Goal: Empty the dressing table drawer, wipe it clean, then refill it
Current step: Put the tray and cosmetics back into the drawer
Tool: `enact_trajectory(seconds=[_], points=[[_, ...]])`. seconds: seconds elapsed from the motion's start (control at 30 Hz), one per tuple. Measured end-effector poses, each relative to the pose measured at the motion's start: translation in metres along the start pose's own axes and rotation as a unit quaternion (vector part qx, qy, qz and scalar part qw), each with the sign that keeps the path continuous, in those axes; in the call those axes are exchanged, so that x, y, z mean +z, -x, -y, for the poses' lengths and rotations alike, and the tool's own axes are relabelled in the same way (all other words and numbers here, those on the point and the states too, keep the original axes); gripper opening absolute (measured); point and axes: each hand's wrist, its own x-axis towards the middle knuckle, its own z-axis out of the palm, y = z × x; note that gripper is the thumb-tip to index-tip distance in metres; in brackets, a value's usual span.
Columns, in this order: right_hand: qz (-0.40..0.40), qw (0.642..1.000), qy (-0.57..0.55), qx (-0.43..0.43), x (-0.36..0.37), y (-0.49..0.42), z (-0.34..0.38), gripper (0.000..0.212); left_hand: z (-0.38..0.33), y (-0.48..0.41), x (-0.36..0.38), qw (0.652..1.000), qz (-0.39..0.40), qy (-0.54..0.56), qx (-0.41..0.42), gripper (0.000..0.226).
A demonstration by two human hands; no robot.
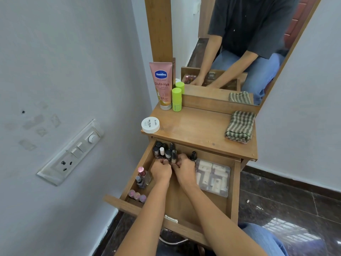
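The wooden drawer [234, 183] of the dressing table is pulled out. At its back left stands a cluster of small nail polish bottles [165, 150]. My left hand [160, 169] and my right hand [184, 168] are side by side inside the drawer, fingers curled around bottles at the front of that cluster. A black dropper bottle [193, 156] stands just right of my right hand. A clear plastic case [213, 177] of beige items lies at the drawer's right. Pink-capped bottles [142, 177] and three pink tubes [137, 195] sit along the left wall.
On the tabletop [199, 126] stand a pink Vaseline tube [162, 84], a green bottle [176, 99], a white round jar [150, 124] and a folded striped cloth [239, 127]. A mirror [230, 43] rises behind. A wall with a switch panel [73, 154] is close on the left.
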Motion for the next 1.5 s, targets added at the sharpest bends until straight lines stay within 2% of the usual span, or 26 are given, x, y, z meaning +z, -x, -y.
enact_trajectory(seconds=[0.3,0.47,0.6,0.77,0.93,1.17,1.33,1.4,1.5], points=[[0.005,1.0,0.012,0.0,-0.007,0.006,0.005,0.018,-0.003,0.01,-0.007,1.0,0.012,-0.013,0.013,0.022],[-0.004,1.0,0.014,-0.004,-0.023,0.015,0.009,0.02,-0.008,0.023,-0.017,0.999,0.009,-0.004,0.049,0.024],[-0.046,0.997,0.004,-0.056,-0.039,0.024,0.022,0.02,-0.015,0.037,-0.026,0.994,0.0,-0.003,0.108,0.024],[-0.124,0.981,-0.008,-0.148,-0.064,0.014,0.049,0.018,-0.037,0.048,-0.039,0.981,-0.036,0.045,0.187,0.01],[-0.133,0.97,0.015,-0.203,-0.089,-0.027,0.084,0.025,-0.07,0.046,-0.052,0.97,-0.056,0.077,0.226,0.009],[-0.089,0.974,0.08,-0.194,-0.107,-0.106,0.119,0.041,-0.099,0.012,-0.063,0.952,-0.08,0.077,0.284,0.02],[-0.06,0.975,0.096,-0.19,-0.104,-0.134,0.125,0.055,-0.098,-0.015,-0.063,0.947,-0.113,-0.066,0.292,0.055],[-0.047,0.977,0.098,-0.182,-0.1,-0.138,0.125,0.059,-0.096,-0.024,-0.061,0.949,-0.101,-0.104,0.28,0.069],[-0.034,0.978,0.096,-0.181,-0.094,-0.142,0.124,0.064,-0.094,-0.036,-0.056,0.957,-0.068,-0.118,0.257,0.077]])
